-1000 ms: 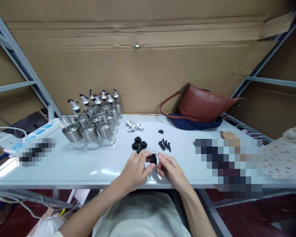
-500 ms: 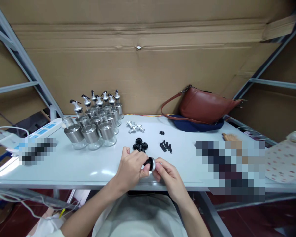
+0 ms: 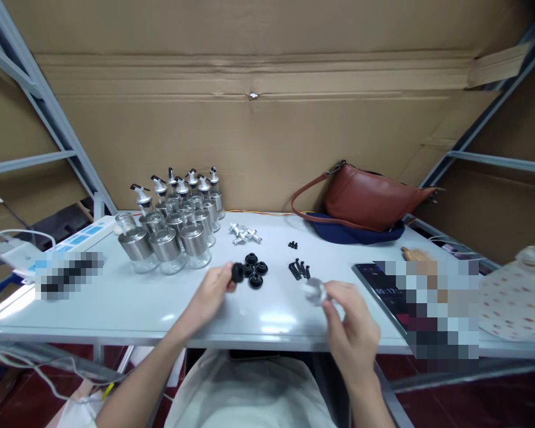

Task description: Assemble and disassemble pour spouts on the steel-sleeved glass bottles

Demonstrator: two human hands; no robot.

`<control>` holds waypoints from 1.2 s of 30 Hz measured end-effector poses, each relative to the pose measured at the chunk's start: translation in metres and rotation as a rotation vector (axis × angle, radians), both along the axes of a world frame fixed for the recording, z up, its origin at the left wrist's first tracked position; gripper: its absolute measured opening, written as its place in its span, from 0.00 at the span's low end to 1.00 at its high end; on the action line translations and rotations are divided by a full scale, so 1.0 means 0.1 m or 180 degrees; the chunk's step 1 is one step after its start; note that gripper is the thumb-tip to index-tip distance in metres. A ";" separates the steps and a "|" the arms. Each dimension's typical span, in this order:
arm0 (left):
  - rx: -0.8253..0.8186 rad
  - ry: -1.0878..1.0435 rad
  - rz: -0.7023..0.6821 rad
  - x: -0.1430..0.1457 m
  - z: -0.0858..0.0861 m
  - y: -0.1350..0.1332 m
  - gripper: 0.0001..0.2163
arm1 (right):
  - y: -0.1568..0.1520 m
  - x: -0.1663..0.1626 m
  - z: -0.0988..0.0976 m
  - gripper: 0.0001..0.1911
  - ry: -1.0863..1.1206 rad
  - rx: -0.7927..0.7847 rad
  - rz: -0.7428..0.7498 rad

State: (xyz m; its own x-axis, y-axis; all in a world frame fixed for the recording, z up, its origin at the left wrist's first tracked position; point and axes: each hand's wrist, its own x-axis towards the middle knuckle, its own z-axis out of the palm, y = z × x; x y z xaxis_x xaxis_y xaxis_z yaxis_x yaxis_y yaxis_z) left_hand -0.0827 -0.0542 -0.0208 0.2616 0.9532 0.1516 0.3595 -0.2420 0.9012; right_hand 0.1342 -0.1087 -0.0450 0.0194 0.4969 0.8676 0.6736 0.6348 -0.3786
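Observation:
My left hand (image 3: pixel 210 290) is closed on a round black stopper (image 3: pixel 238 273), pinched at the fingertips just left of several like black stoppers (image 3: pixel 255 281) on the table. My right hand (image 3: pixel 351 318) grips a silver pourer cap (image 3: pixel 314 292), slightly blurred, above the table. Short black levers (image 3: pixel 299 270) lie beyond that cap. Farther back are a few tiny black pieces (image 3: pixel 293 245) and a small pile of silver-white spout pieces (image 3: pixel 245 233).
Glass bottles with steel bands (image 3: pixel 195 239) stand at the left, several with pourers fitted. A brown bag (image 3: pixel 370 196) rests on a dark blue cap (image 3: pixel 354 230) at the back right. A phone (image 3: pixel 381 291) lies right of my right hand; a power strip (image 3: pixel 82 235) runs along the left.
My hands were together with the black stopper against the silver cap. They have parted: the left moved left with the stopper, the right moved right with the silver cap.

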 end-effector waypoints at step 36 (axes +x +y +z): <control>0.0734 0.2949 -0.1106 -0.16 0.04 0.69 0.13 | 1.70 -0.47 0.21 0.13 -0.2232 -0.2617 -0.0284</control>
